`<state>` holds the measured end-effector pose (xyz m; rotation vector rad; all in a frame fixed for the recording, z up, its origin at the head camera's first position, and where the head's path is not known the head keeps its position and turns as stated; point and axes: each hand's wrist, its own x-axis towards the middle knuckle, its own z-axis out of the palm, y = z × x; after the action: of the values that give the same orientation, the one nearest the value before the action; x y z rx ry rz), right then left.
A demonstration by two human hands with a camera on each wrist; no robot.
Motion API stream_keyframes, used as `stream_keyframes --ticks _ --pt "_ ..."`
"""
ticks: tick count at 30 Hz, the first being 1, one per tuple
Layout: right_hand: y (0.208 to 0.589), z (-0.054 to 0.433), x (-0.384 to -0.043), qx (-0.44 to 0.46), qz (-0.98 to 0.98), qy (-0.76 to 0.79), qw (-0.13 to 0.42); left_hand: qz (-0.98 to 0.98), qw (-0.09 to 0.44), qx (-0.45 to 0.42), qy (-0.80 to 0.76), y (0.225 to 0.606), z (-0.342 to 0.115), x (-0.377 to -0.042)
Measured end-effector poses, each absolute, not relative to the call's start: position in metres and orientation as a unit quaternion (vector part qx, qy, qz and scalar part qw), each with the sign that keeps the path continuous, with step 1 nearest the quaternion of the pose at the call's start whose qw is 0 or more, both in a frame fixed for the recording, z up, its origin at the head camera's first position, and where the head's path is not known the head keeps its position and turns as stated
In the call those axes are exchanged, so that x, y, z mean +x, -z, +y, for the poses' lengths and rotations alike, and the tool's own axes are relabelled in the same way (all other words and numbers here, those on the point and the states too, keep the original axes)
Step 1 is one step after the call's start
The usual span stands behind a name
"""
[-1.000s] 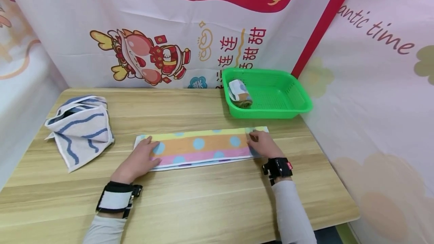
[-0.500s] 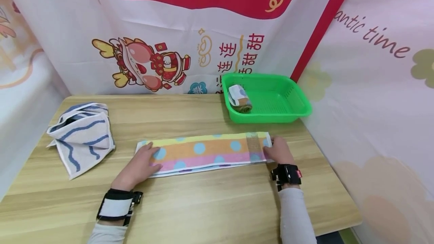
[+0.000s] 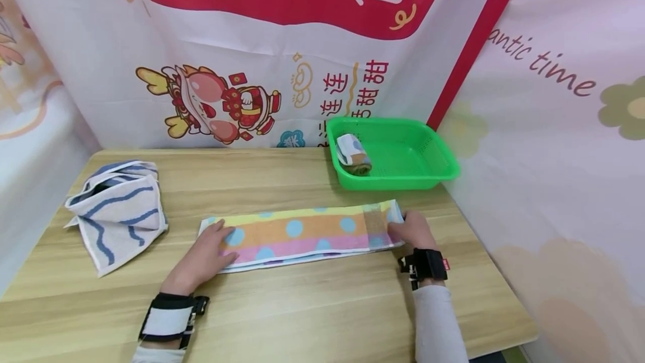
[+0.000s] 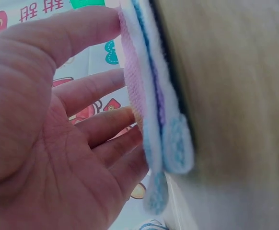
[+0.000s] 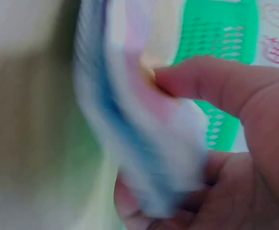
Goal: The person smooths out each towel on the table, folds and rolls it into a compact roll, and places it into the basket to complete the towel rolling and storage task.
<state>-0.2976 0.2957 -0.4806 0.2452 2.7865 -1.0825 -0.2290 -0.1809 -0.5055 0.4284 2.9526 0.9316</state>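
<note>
A towel (image 3: 302, 234) with yellow, orange and pink stripes and blue dots lies folded into a long strip across the table. At its left end my left hand (image 3: 206, 254) rests with spread fingers; the left wrist view shows fingertips touching the top layer of the towel (image 4: 134, 81). My right hand (image 3: 415, 229) pinches the right end, thumb on top and fingers curled beneath the edge. In the right wrist view the gripped towel (image 5: 149, 124) is blurred, its end bent up between thumb and fingers. A brownish patch shows near that end.
A green basket (image 3: 403, 184) stands at the back right with a rolled towel (image 3: 354, 154) in its left side. A crumpled white towel with blue stripes (image 3: 121, 212) lies at the left of the wooden table (image 3: 292, 312). Printed cloth (image 3: 211, 32) hangs behind.
My right hand has shifted right from on top of the towel to its right end and now grips it, lifting that end slightly. My left hand has stayed at the left end.
</note>
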Motion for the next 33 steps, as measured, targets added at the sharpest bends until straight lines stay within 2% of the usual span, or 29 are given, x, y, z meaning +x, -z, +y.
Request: stream_keyframes --ticks 9,13,28,33 --pt "0.445 0.258 -0.298 -0.005 0.929 0.358 -0.092 0.946 0.002 0.139 -0.293 0.508 -0.181 -0.228" --pt "0.432 0.232 -0.297 -0.031 0.914 0.383 -0.126 0.949 0.004 0.140 -0.284 0.508 -0.181 -0.228" --pt "0.408 0.143 -0.302 -0.084 0.883 0.444 -0.125 0.924 -0.031 0.135 -0.356 0.505 -0.178 -0.233" --pt "0.411 0.117 -0.302 -0.115 0.879 0.450 -0.106 0.915 -0.054 0.139 -0.375 0.504 -0.178 -0.232"
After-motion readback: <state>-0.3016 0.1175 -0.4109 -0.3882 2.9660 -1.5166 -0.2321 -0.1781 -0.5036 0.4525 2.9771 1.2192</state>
